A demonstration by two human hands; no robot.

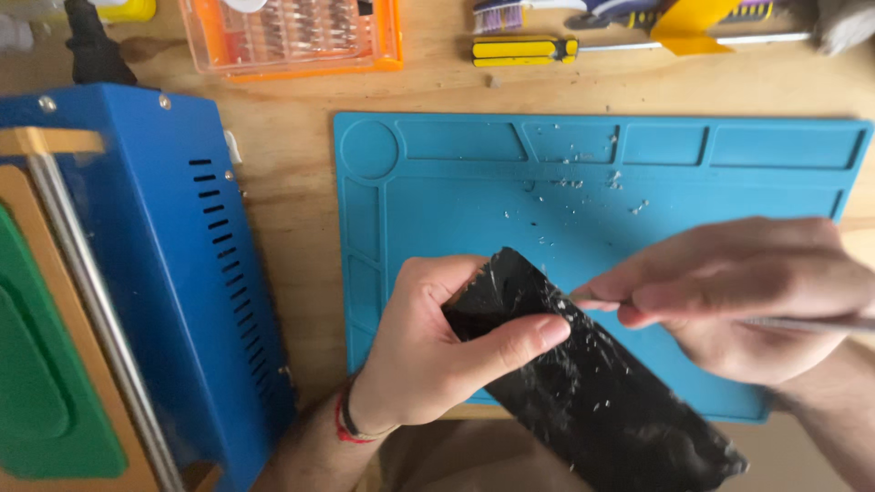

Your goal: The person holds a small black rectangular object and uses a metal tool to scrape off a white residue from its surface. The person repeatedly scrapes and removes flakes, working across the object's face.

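Cracked black phone panel point(592, 383), long and flat, lying slantwise from upper left to lower right over the lower edge of a blue silicone work mat point(456, 200), its far corner past the mat's front rim and its surface speckled with pale glass splinters. Left hand point(437, 351) clasped around the panel's upper end, thumb laid across the glass, fingers curled beneath. Right hand point(738, 292) pinched closed on a thin metal tool point(811, 322), fingertips meeting just beside the panel's upper right edge; tool's tip hidden by the fingers, shaft running off toward the right border. Red cord bracelet point(344, 421) on the left wrist. Small white shards point(583, 182) scattered on the mat above the panel, mostly near the moulded compartments along its top rim. Mat resting on a pale wooden bench point(292, 182). Left of the mat, well apart from the hands, a blue metal machine housing point(182, 273) with rows of vent slots, a steel rod point(91, 310) and a green pad point(46, 383) on its top face. Along the bench's far edge, an orange case of screwdriver bits point(292, 36) and a yellow-and-black screwdriver point(547, 48), with further tools partly cut off by the frame.
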